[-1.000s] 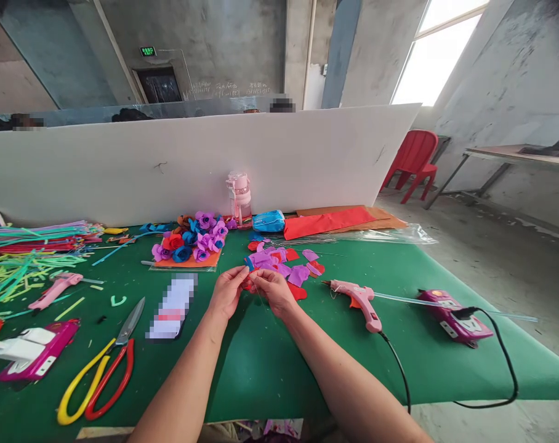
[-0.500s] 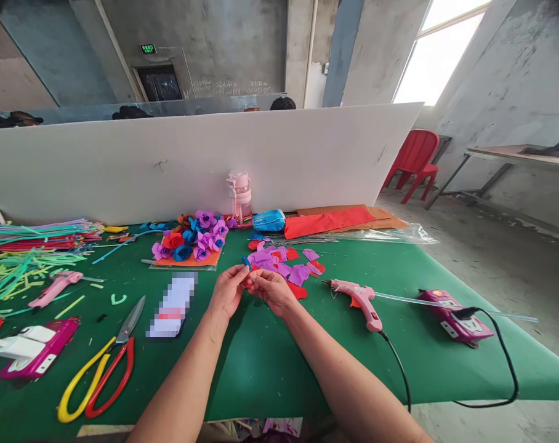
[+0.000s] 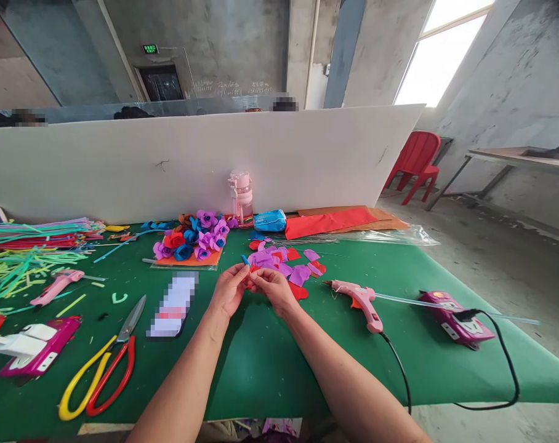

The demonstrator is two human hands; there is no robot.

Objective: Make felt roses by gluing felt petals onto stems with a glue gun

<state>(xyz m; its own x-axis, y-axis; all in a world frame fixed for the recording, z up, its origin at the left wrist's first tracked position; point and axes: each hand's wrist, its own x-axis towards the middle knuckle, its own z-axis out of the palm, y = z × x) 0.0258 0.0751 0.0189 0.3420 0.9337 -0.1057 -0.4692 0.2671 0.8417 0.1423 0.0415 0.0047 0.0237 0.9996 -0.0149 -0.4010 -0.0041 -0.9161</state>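
My left hand [image 3: 229, 288] and my right hand [image 3: 274, 289] meet over the middle of the table, both closed in pinches. Between their fingertips is a small red paper petal [image 3: 253, 269], largely covered by the fingers. A blue piece [image 3: 245, 260] sticks up beside my left thumb; how it joins the red paper is hidden. Just beyond the hands lie loose purple petals [image 3: 300, 274] and red petals [image 3: 298, 291]. Finished paper flowers [image 3: 205, 237] in purple, red and blue sit in a heap to the left.
Right of my hands lies a corded pink glue gun [image 3: 360, 298], near a magenta power strip [image 3: 457, 320]. Scissors [image 3: 122, 344] and a phone [image 3: 175, 304] are at the left. Coloured strips [image 3: 39, 237] pile up farther left. A white board [image 3: 168, 166] stands along the back, behind a pink bottle [image 3: 241, 194].
Both hands stay almost in place, with the fingers shifting slightly on the red paper. The blue piece shows a little more upright above my left thumb.
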